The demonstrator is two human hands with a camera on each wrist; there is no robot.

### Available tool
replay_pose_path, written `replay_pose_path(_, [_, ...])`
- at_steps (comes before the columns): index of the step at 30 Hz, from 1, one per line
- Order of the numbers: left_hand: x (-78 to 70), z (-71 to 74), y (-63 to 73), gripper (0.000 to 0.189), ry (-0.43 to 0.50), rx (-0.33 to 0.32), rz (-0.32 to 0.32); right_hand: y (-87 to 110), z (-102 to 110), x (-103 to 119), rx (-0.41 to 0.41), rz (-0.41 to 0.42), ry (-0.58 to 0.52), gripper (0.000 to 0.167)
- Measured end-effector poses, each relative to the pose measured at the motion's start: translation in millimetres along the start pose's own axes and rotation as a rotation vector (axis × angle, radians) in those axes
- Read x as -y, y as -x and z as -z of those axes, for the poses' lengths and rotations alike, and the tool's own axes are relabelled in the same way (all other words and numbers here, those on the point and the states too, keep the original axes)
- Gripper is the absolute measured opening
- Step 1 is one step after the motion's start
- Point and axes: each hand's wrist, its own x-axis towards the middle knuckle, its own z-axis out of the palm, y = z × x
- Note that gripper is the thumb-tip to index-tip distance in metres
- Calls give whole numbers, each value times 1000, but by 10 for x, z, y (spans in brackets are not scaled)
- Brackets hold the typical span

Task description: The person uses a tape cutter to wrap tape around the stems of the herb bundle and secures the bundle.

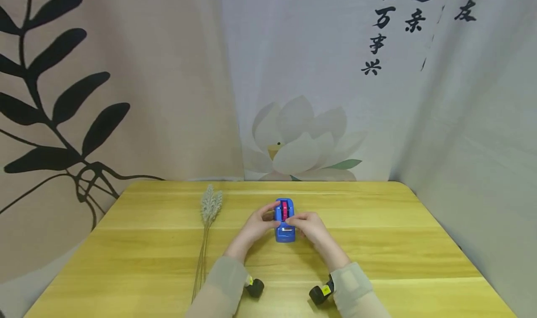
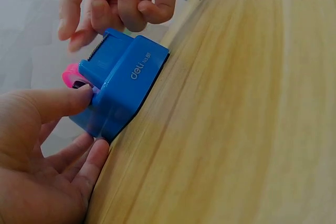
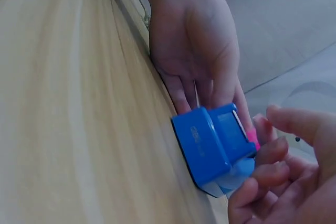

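Observation:
A blue tape dispenser [image 1: 285, 237] with a pink tape hub [image 1: 285, 210] stands on the wooden table. My left hand [image 1: 256, 225] grips its left side; in the left wrist view the thumb lies beside the pink hub [image 2: 71, 74] and the other fingers are low against the body. From the right, my right hand [image 1: 311, 226] reaches over the dispenser's middle. In the right wrist view its thumb and forefinger [image 3: 268, 124] are close together near the toothed cutter, the other fingers curled. I cannot tell whether tape lies between the fingertips.
To the left of the hands a bunch of dried grass stems [image 1: 205, 234] lies lengthwise on the wooden table [image 1: 398, 243]. A printed curtain [image 1: 176, 85] hangs behind the table's back edge. Small black cameras [image 1: 320, 293] stick out inward from both wrists.

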Motion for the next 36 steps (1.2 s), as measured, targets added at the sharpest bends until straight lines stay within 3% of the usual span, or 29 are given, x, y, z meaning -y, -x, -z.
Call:
replay_pose_path(8, [11, -24, -21, 53, -1, -17, 32, 46, 2, 19, 18, -20, 18, 23])
replay_pose_path(20, [-1, -6, -12, 56, -2, -5, 4, 87, 4, 32, 57, -21, 20, 24])
replay_pose_path(36, [15, -20, -17, 54, 1, -16, 15, 161, 4, 14, 64, -38, 18, 24])
